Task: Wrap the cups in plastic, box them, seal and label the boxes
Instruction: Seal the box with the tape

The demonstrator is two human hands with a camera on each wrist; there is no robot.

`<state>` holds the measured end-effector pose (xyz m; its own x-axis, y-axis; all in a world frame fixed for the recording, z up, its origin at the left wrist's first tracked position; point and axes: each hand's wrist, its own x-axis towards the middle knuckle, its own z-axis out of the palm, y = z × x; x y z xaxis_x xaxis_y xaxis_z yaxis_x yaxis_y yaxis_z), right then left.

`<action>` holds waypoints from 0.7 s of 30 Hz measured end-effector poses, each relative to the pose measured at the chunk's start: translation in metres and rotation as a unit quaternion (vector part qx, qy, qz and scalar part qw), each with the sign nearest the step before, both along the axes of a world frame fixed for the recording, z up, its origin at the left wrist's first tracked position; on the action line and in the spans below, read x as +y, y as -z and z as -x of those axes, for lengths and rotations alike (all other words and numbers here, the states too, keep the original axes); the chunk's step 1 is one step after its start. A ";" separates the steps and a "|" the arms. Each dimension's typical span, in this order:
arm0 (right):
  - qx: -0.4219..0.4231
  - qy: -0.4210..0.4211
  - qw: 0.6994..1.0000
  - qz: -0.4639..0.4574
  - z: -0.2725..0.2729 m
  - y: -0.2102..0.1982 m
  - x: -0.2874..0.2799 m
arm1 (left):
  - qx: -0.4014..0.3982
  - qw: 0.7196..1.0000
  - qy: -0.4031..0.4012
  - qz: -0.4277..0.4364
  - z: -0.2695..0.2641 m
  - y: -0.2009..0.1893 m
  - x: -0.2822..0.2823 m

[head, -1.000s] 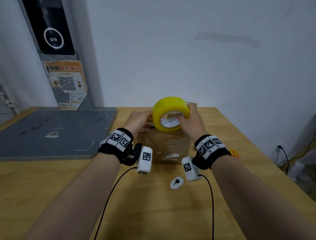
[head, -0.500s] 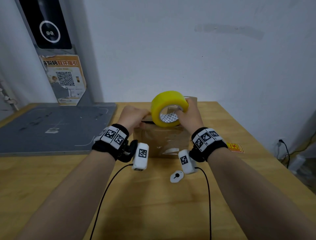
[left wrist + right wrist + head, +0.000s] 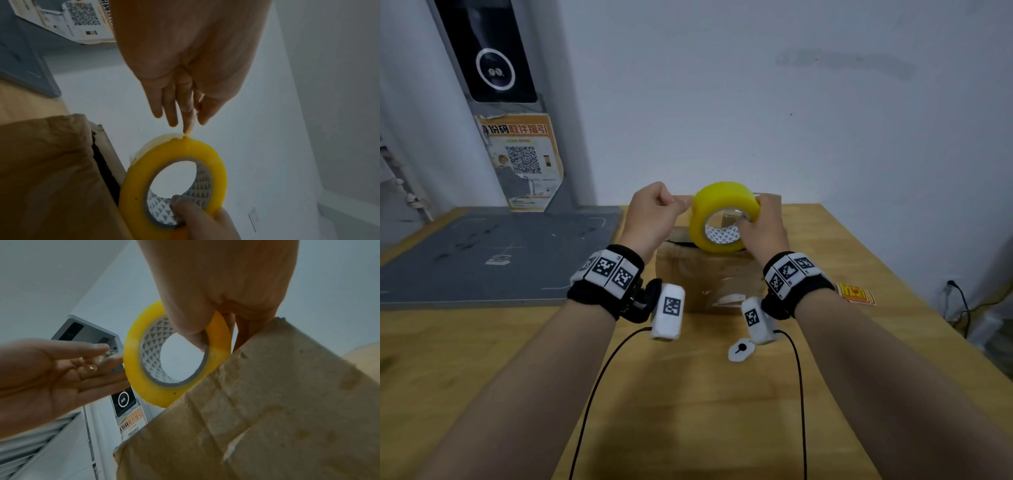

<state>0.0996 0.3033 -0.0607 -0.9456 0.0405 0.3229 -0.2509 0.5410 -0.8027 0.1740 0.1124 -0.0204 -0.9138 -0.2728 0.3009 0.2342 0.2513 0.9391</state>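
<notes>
Gripping tape roll (image 3: 723,216): right hand (image 3: 765,229) | pinching its loose end: left hand (image 3: 654,214) | sitting beneath: box (image 3: 709,274)

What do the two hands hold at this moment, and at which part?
The right hand grips the yellow tape roll by its ring, thumb inside the core. The left hand pinches the loose tape end at the roll's outer edge.
</notes>
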 end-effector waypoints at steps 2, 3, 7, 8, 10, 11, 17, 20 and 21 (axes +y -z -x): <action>-0.002 0.005 1.000 -0.009 0.000 -0.001 -0.002 | 0.017 1.000 -0.017 -0.004 -0.004 0.000 -0.001; 0.000 0.007 1.000 -0.014 0.000 -0.001 -0.004 | 0.023 1.000 -0.019 -0.007 -0.007 0.000 -0.001; 0.012 0.006 0.999 -0.041 -0.004 -0.005 -0.010 | 0.045 0.999 -0.001 0.000 -0.021 -0.005 -0.001; 0.014 0.005 0.999 -0.050 -0.004 -0.006 -0.012 | 0.052 0.999 0.001 -0.001 -0.024 -0.007 -0.001; 0.014 0.004 0.998 -0.063 -0.002 -0.008 -0.014 | 0.056 0.998 0.000 0.001 -0.027 -0.008 0.000; 0.013 0.004 0.998 -0.069 -0.002 -0.009 -0.013 | 0.056 0.998 -0.002 -0.001 -0.027 -0.008 0.000; 0.029 0.017 0.992 -0.121 -0.006 -0.012 -0.019 | 0.083 0.993 0.061 -0.056 -0.035 -0.017 0.012; 0.052 0.016 0.990 -0.129 -0.007 -0.011 -0.022 | 0.105 0.988 0.095 -0.057 -0.034 -0.027 0.023; 0.051 0.012 0.991 -0.124 -0.007 -0.011 -0.021 | 0.107 0.986 0.102 -0.074 -0.032 -0.029 0.023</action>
<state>0.1065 0.2824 -0.0495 -0.9069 -0.0301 0.4202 -0.3091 0.7252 -0.6152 0.2056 0.1355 0.0081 -0.8740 -0.1447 0.4639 0.4631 0.0411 0.8854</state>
